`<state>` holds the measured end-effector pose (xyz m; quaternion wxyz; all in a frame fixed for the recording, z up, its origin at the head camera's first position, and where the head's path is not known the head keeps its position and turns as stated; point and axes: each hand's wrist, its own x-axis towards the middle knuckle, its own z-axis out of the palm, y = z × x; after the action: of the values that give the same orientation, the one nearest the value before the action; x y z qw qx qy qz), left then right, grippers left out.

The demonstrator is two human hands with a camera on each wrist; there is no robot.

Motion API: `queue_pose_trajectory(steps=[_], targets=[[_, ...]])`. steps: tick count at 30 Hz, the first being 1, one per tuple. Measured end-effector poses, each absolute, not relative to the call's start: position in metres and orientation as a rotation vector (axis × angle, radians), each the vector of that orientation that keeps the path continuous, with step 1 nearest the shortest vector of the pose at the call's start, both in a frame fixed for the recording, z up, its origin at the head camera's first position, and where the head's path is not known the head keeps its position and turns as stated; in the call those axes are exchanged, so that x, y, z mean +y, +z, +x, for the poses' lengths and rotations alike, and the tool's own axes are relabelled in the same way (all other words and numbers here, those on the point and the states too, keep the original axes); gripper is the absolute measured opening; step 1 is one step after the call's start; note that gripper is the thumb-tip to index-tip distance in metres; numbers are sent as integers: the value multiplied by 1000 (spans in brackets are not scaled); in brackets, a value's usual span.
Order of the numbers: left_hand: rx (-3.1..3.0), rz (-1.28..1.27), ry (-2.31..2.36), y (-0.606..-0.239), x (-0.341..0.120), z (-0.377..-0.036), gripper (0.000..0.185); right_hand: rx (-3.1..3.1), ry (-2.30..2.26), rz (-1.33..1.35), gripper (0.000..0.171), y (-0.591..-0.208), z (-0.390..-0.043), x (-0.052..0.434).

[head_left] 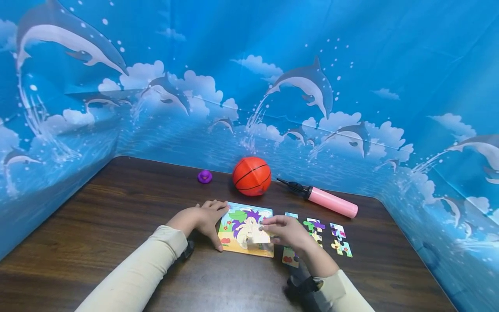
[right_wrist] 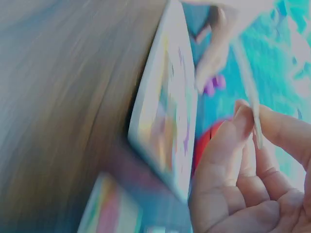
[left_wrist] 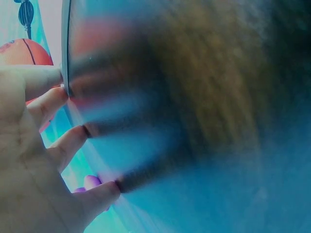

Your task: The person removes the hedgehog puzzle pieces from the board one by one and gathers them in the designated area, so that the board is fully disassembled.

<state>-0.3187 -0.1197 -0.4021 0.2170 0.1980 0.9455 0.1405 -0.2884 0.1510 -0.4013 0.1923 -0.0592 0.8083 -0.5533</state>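
In the head view, a jigsaw puzzle board (head_left: pixel 233 246) lies flat on the table, showing a cartoon figure with purple hair. My left hand (head_left: pixel 204 219) has its fingers spread, with thumb and fingertips at the board's left edge. The left wrist view shows those fingertips (left_wrist: pixel 104 194) resting on the tabletop. Above the right part of the board, my right hand (head_left: pixel 286 232) pinches a pale puzzle piece (head_left: pixel 260 237). Seen edge-on in the right wrist view, the puzzle piece (right_wrist: pixel 250 92) is thin and clear of the board (right_wrist: pixel 160 102).
Several loose puzzle pieces (head_left: pixel 290 257) lie right of the board, some under my right forearm. Behind the board sit an orange-red ball (head_left: pixel 251 176) and a small purple toy (head_left: pixel 204 176). A pink hand pump (head_left: pixel 333 202) lies at the back right. A dolphin-printed curtain (head_left: pixel 218 112) surrounds the table.
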Motion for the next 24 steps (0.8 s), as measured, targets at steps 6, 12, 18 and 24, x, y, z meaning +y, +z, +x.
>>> queue_pose_trajectory(steps=[6,12,18,24], targets=[[2619,556,397,-404,-119,-320,120,2336,-1572,-79,35,-405,-271,230],[2619,564,411,-404,-123,-320,119,2498,-1386,52,27,-417,-251,279],[2613,564,419,-402,-123,-319,119,2526,-1369,147,23,-421,-245,282],[2609,558,424,-402,-121,-319,118,2648,-1249,182,24,-413,-242,275]])
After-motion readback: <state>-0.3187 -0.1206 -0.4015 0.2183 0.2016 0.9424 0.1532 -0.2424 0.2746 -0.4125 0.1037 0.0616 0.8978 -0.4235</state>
